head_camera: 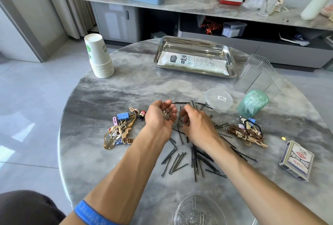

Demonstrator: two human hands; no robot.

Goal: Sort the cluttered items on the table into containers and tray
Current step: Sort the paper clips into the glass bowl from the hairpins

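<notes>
Marble table (108, 89) carries the clutter, with scattered hairpins (196, 160) lying mid-table. Left hand (160, 115), palm up and cupped, holds paper clips (166, 115); tipping it would likely spill them. Right hand (196, 124) pinches one more clip among the pins; a hairpin could snag along.

The single head-worn view looks forward and steeply down from the near edge of the round marble table (100, 98), close enough that both forearms reach in from the bottom of the frame and the left hand (160, 115) and right hand (196, 124) sit just past its middle. Beyond the table's far edge the wide lens takes in a long low cabinet (198, 7) along the wall, bowed by distortion. The clear bowl (198, 210) at the table's near edge is cut off, probably lying almost under the camera.
</notes>
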